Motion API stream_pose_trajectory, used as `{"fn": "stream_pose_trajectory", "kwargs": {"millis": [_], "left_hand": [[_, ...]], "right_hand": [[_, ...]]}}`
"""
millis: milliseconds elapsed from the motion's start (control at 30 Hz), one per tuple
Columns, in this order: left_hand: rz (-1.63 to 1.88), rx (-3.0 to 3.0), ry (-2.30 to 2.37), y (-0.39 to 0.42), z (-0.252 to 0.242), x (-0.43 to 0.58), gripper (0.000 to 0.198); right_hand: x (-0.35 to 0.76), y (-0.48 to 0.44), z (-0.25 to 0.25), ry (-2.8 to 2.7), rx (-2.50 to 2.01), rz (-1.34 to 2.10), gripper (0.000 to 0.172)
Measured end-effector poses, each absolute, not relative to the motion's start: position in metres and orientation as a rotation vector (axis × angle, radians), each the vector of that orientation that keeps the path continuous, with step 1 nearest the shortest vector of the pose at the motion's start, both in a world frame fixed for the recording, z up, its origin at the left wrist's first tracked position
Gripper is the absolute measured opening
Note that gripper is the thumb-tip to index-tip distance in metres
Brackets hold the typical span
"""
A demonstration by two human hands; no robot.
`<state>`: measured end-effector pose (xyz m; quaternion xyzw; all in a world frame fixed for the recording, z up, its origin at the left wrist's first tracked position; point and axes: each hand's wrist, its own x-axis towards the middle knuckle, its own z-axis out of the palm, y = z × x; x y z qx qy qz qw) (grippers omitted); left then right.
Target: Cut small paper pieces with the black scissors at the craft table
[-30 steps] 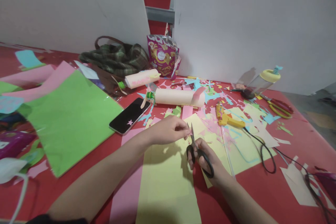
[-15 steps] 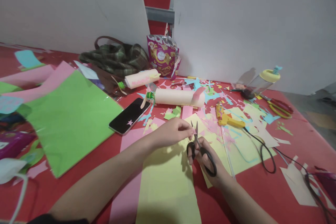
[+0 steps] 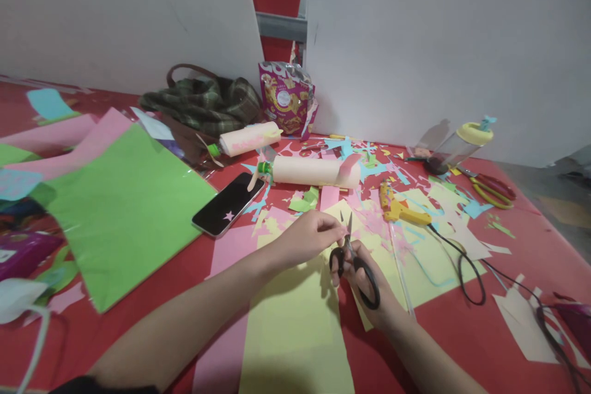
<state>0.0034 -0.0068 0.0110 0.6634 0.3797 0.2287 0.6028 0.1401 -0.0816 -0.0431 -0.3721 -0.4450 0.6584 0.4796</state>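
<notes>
My right hand (image 3: 372,286) grips black-handled scissors (image 3: 353,258), blades slightly apart and pointing up and away. My left hand (image 3: 309,237) is pinched right beside the blades, its fingertips closed on a small paper scrap too tiny to make out. Both hands hover over a pale yellow paper sheet (image 3: 290,320) lying on the red table (image 3: 508,258), with a pink sheet (image 3: 221,351) beside it.
A large green sheet (image 3: 120,209) and a phone (image 3: 228,203) lie to the left. Two paper-wrapped bottles (image 3: 314,171), a snack bag (image 3: 286,98), a plaid bag (image 3: 203,104), a yellow glue gun (image 3: 401,209) with black cord, red-yellow scissors (image 3: 492,188) and many scraps surround them.
Both hands shifted slightly right and down together. The scissor blades have opened a little at the scrap.
</notes>
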Motion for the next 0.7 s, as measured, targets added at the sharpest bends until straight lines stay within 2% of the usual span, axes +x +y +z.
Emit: {"fn": "stream_pose_trajectory", "kwargs": {"millis": [700], "left_hand": [[0.673,1.409,0.929,-0.022,-0.002,0.016,0.032]], "right_hand": [[0.136,-0.082,-0.048,-1.140,-0.974,1.479,0.027]]}}
